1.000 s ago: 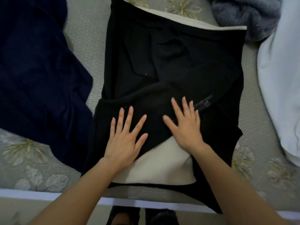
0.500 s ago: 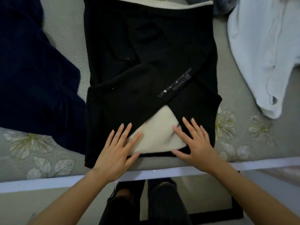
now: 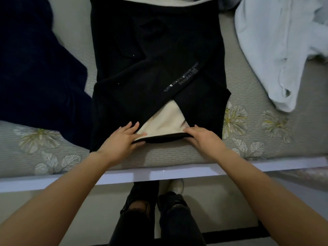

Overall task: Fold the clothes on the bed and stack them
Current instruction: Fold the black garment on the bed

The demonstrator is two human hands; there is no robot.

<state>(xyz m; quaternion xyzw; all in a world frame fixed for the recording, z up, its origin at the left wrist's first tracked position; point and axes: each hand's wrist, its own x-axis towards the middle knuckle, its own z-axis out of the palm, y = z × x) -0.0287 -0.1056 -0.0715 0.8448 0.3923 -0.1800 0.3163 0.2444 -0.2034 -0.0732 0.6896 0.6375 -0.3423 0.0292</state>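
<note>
Black jacket (image 3: 152,50) with the cream lining lies flat mid-bed (image 3: 168,155), close to the near edge. Its sleeves are already crossed over the front, and the left hand (image 3: 122,139) and right hand (image 3: 204,137) both have their fingers pinching the bottom hem, so I'd guess folding it up is next. Plenty left though: the navy garment (image 3: 35,68) on the left and the pale shirt (image 3: 275,50) on the right sit unfolded with no stack in view, and the silver print (image 3: 181,79) along one sleeve is too blurry to read apart from a lone "S".
</note>
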